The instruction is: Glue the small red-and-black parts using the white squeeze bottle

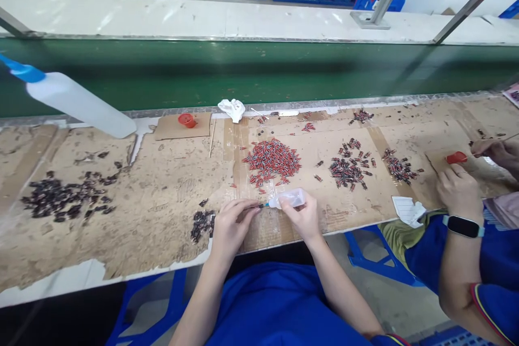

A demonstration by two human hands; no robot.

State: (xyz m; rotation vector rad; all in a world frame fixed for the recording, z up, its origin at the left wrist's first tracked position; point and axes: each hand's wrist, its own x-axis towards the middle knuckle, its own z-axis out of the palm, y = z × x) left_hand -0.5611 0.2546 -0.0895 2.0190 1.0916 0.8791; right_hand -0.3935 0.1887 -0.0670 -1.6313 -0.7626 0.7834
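My right hand point(305, 217) is wrapped round a small translucent squeeze bottle point(292, 198), which lies nearly level with its thin blue-green tip pointing left. The tip meets the fingertips of my left hand point(233, 223), which are pinched together; what they hold is too small and hidden to make out. Just beyond the bottle lies a heap of small red-and-silver parts point(272, 159). Left of my left hand sits a small pile of black parts point(201, 225), partly covered by the hand.
Cardboard point(162, 216) covers the bench. A larger black pile point(67, 194) lies left, mixed red-and-black parts point(347, 170) right. A large white bottle point(81, 102), a red cap point(187, 120) and crumpled tissue point(232, 110) are behind. At right a co-worker's hands point(460, 189) work near another red cap point(456, 157).
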